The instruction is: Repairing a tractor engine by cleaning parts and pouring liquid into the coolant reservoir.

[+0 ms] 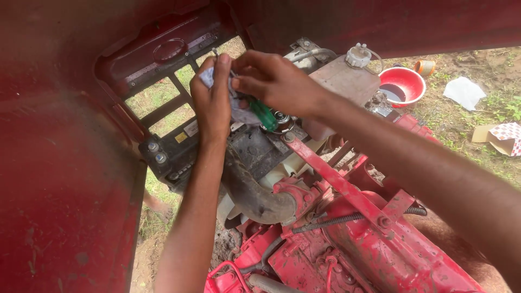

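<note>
Raised red hood (65,163) over a red engine (347,239), with the black hose (252,192) curving below the hands. At the engine's front edge, the left hand (213,100) pinches a crumpled cloth (239,111) closed between fingers and thumb; the right hand (274,81) is wrapped shut around a green-handled screwdriver (264,115) pointing at the round cap (279,120). A slip could likely drop either into the engine's gaps.
</note>
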